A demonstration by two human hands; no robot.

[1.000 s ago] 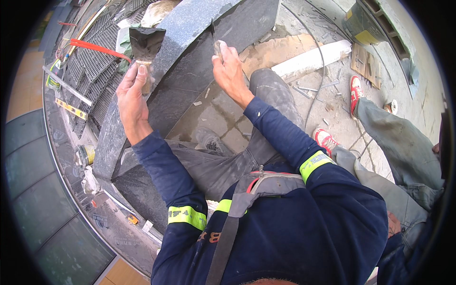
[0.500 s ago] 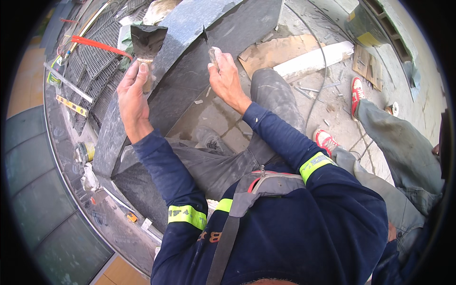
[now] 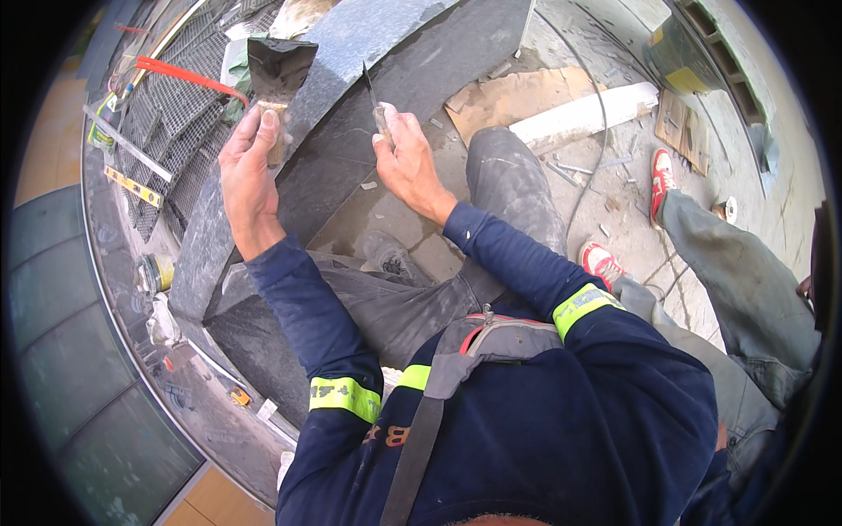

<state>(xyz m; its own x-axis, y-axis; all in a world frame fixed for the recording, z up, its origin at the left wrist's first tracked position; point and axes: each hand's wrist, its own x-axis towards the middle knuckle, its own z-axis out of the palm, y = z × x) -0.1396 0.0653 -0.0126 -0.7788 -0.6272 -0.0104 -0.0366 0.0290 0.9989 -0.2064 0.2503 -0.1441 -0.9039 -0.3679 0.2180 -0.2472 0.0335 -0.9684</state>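
My left hand (image 3: 250, 175) is closed around the pale wooden handle of a broad, dark-bladed trowel (image 3: 279, 66). Grey-brown paste, like mortar, lies on its blade. To the right, my right hand (image 3: 408, 162) grips a thin-bladed trowel (image 3: 368, 88), seen nearly edge-on and pointing up and away. The two tools are apart. Below and beyond both hands slopes a large dark grey stone slab (image 3: 333, 167), with a lighter blue-grey slab (image 3: 342, 48) along its far side.
Black plastic grating (image 3: 180, 105), an orange-red bar (image 3: 189, 77) and a yellow spirit level (image 3: 133, 186) lie at left. A brown board (image 3: 517, 92), a white strip (image 3: 588, 116) and a cable (image 3: 603, 131) are beyond my knee. Another person's legs (image 3: 728, 254) stand at right.
My right hand has shifted slightly left and toward me, and its trowel tip has dropped a little. My left hand keeps its hold, almost unmoved.
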